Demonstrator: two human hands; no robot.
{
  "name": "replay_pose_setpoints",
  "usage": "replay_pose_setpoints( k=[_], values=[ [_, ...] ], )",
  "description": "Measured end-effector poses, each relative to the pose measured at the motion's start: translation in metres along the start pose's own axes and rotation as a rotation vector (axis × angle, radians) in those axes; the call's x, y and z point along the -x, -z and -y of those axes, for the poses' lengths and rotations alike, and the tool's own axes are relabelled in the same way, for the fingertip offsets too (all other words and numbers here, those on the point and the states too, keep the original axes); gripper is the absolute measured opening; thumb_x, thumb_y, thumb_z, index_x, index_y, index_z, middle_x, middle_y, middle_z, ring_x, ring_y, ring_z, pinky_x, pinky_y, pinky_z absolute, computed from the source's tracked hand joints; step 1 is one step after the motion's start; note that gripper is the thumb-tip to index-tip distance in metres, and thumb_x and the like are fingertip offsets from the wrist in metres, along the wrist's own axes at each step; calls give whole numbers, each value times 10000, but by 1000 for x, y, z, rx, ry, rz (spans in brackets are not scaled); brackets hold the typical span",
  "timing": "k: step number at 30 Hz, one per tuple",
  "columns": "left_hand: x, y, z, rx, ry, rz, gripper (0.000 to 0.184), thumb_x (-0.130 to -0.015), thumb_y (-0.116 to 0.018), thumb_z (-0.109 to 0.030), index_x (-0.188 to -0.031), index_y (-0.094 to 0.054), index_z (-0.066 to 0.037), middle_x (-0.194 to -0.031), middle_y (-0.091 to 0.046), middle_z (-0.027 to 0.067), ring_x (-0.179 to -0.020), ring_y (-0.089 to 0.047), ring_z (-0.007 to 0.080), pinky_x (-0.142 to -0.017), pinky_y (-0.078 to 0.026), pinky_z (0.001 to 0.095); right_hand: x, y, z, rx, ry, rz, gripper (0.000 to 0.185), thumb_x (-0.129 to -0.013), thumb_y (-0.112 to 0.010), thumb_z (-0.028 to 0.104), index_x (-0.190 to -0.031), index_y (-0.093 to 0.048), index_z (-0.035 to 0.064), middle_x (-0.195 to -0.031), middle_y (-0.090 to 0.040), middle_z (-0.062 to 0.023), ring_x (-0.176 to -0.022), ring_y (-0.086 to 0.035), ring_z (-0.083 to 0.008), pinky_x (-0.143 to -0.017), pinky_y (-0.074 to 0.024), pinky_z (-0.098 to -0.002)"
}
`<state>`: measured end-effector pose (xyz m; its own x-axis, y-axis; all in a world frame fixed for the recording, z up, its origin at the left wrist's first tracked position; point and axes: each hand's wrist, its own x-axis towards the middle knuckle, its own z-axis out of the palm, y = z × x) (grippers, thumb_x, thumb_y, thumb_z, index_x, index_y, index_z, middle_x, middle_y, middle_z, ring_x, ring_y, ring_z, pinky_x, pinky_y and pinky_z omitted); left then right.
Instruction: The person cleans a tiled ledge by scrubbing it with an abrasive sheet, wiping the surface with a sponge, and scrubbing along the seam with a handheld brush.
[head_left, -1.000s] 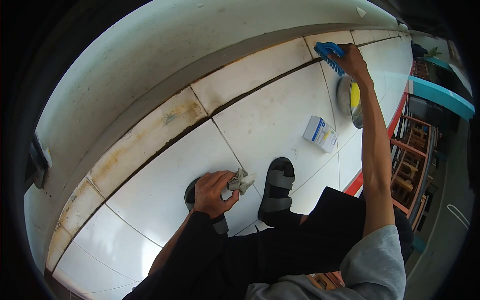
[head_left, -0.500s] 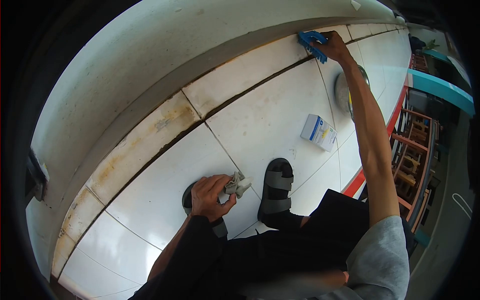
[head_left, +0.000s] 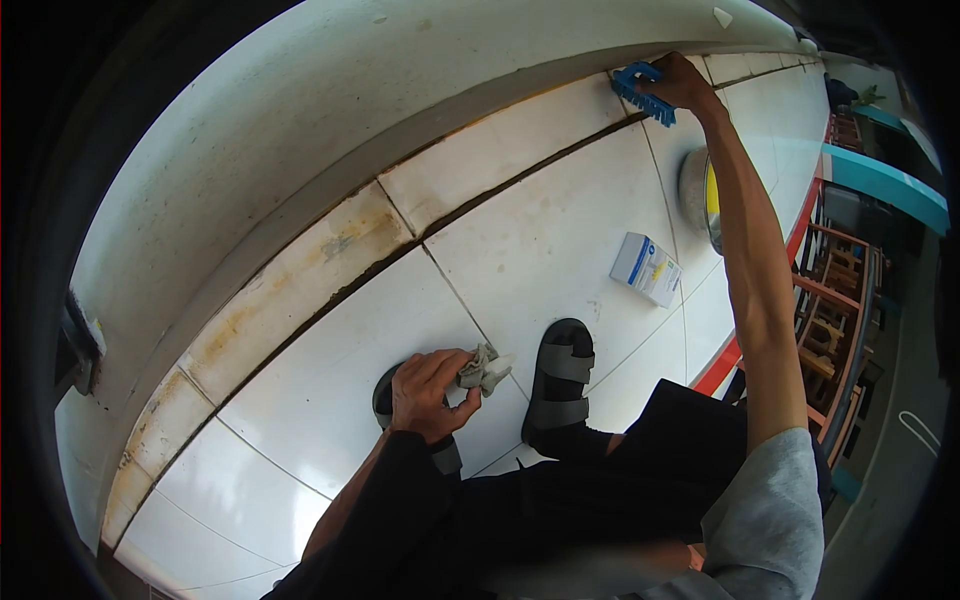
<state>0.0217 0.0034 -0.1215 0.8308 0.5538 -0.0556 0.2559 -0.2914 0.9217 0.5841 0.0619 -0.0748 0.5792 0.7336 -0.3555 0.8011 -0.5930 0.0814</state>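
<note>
My right hand (head_left: 682, 84) reaches far out at the top right, its fingers closed around the handle of a blue scrub brush (head_left: 645, 95). The brush's bristles lie against the narrow tile strip (head_left: 505, 145) at the foot of the wall, close to a dark joint. Near my sandals, my left hand (head_left: 430, 395) pinches a crumpled greyish cloth (head_left: 485, 372) between thumb and fingers. Brown stains mark the strip toward the lower left.
A white and blue box (head_left: 647, 270) lies on the white floor tiles (head_left: 550, 220). Partly behind my right forearm stands a round metal container (head_left: 696, 195) with something yellow. The pale wall (head_left: 250, 130) curves along the left. A red edge (head_left: 718, 367) and wooden furniture (head_left: 835, 330) are at the right.
The blue brush in my right hand has shifted slightly to the right along the tile strip. My left hand still holds the cloth in about the same place. The whole view has shifted a little.
</note>
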Motion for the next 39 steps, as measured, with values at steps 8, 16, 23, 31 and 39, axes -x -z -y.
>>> replay_pose_setpoints(
  k=[8,16,23,31,39],
  values=[
    [0,0,2,9,-5,9,365,-659,-754,-139,-1001,-658,-57,-961,-674,54,-806,-661,227,-720,-497,349,13,6,14,72,-82,55,504,-660,-813,294,-1004,-709,-59,-962,-716,-200,-841,-707,-264,-790,-553,-340],
    [0,-1,1,37,-27,-24,411,-600,-762,-92,-996,-663,-46,-943,-683,87,-743,-627,270,-675,-502,359,18,6,10,-36,-13,36,450,-686,-795,270,-963,-713,-75,-822,-711,-203,-703,-697,-236,-708,-558,-329],
    [-1,1,1,8,-41,-17,358,-658,-759,-132,-994,-662,-54,-950,-676,60,-772,-650,228,-692,-491,339,16,20,22,125,-152,250,652,-642,-832,279,-1134,-632,-100,-1016,-695,-218,-847,-700,-254,-755,-552,-315],
    [2,0,1,8,-17,-1,365,-654,-760,-132,-998,-664,-59,-953,-674,60,-773,-647,231,-700,-490,343,20,7,15,89,-169,176,588,-672,-815,255,-1112,-641,-94,-969,-707,-221,-824,-710,-262,-759,-567,-316],
    [5,0,1,6,-25,5,366,-654,-759,-136,-997,-663,-53,-957,-675,61,-781,-650,232,-698,-491,344,18,21,15,-83,-163,123,513,-664,-777,308,-972,-664,-87,-792,-679,-164,-679,-636,-194,-603,-500,-314]
  ],
)
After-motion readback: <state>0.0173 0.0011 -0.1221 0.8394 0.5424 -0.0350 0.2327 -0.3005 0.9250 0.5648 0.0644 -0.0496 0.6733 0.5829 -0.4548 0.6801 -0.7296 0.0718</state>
